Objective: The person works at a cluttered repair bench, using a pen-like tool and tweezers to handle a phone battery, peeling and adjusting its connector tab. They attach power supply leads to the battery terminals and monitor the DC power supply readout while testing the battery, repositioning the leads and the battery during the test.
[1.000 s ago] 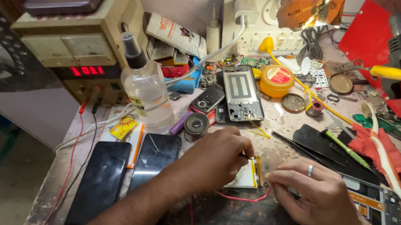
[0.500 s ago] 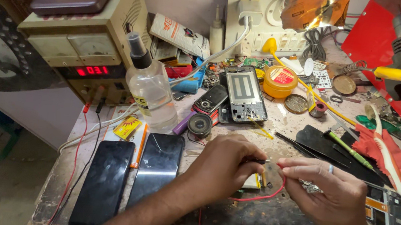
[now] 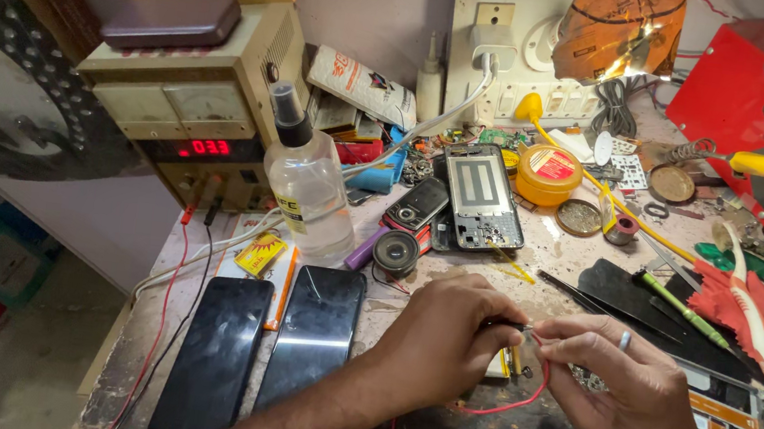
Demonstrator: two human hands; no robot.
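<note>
While both hands meet at the front of the cluttered workbench (image 3: 148,332), the left hand (image 3: 444,341) is curled shut, pinching a small probe tip, and the right hand (image 3: 621,390) pinches closed on the red wire (image 3: 514,404) looping between them. Behind, a clear spray bottle (image 3: 308,187) stands upright holding clear liquid, a round yellow tin (image 3: 550,174) sits lidded, and two dark phones (image 3: 266,350) lie beside the left forearm.
</note>
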